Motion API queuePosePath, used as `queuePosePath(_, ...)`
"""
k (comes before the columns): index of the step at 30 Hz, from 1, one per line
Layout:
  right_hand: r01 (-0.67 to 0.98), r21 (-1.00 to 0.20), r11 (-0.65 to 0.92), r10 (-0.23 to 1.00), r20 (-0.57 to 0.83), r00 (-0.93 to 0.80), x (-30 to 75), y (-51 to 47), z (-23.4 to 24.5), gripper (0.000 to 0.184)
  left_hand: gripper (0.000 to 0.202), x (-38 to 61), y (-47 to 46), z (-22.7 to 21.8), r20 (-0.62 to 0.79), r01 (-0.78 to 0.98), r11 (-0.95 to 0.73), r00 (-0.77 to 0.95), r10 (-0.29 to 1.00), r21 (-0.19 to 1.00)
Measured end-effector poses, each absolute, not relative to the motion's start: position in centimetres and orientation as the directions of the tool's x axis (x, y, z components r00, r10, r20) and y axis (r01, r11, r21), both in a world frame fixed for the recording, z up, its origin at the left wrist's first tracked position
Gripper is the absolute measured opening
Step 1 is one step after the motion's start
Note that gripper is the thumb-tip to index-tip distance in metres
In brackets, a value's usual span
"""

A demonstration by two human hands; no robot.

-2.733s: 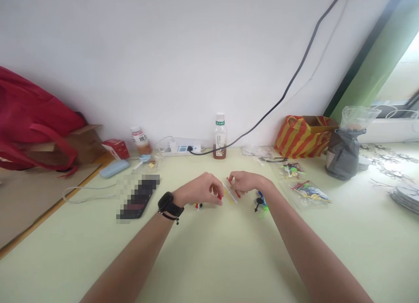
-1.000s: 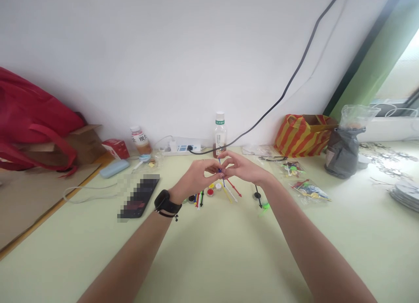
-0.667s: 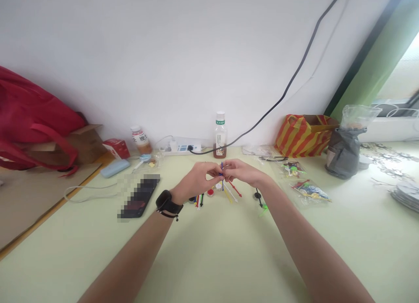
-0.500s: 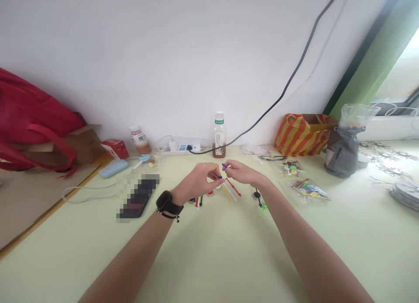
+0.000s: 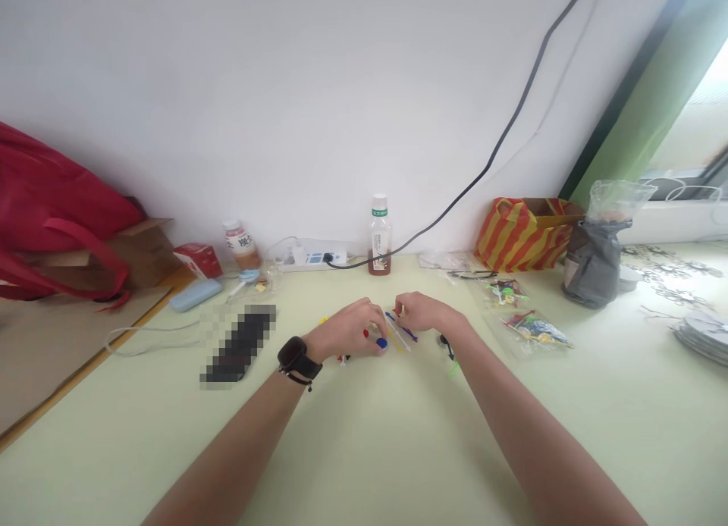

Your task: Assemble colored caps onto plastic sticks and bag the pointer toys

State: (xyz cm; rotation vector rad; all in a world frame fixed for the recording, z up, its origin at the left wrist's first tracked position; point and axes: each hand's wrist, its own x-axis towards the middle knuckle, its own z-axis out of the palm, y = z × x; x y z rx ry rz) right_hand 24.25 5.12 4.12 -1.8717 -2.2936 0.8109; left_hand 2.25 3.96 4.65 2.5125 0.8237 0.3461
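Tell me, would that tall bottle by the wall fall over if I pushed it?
Probably, pushed near the cap: the bottle stands tall and narrow. It looks light too, with only a little brown drink at its bottom.

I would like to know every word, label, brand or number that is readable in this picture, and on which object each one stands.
No text is clear enough to quote.
Tall bottle: white characters on a green band below the cap, too small to read.
Small bottle: dark characters on a white label, blurred.
Red box: pale marks, too small to read.
Power strip: no legible marking.
Dark flat object: pixelated, nothing readable.
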Motion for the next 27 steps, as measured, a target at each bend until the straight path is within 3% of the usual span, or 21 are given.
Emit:
queuePosePath(4, 0.888, -0.447, 0.111, 0.906, -0.321, -0.275, 24.1, 4.9, 4.2, 0.028, 0.031, 1.8, 4.0, 4.7, 0.129, 0.521, -0.713, 0.758, 0.639, 0.47)
queuePosePath(15, 0.827, -0.551, 0.112, 0.817, -0.423, -0.393, 23.4, 4.2, 5.1, 0.018, 0.019, 1.4, 4.7, 4.5, 0.1, 0.56, -0.705, 0.748, 0.656, 0.435)
queuePosePath(18, 0.859, -0.505, 0.086, 0.855, -0.405, -0.323, 25.4, 4.1, 6.5, 0.016, 0.023, 1.4, 4.5, 4.8, 0.112, 0.569, -0.701, 0.737, 0.667, 0.431)
queuePosePath(22, 0.939, -0.343, -0.019, 0.901, -0.414, -0.133, 29.5, 3.8, 8.3, 0.022, 0.024, 1.4, 4.3, 5.1, 0.148, 0.563, -0.695, 0.72, 0.678, 0.447)
queuePosePath(24, 0.959, -0.27, -0.082, 0.846, -0.527, -0.076, 30.8, 3.5, 8.6, 0.031, 0.025, 1.2, 4.3, 5.2, 0.165, 0.565, -0.694, 0.71, 0.684, 0.447)
queuePosePath(27, 0.952, -0.292, -0.088, 0.74, -0.659, -0.133, 30.9, 3.5, 8.1, 0.029, 0.026, 0.9, 4.4, 5.5, 0.202, 0.582, -0.681, 0.676, 0.709, 0.444)
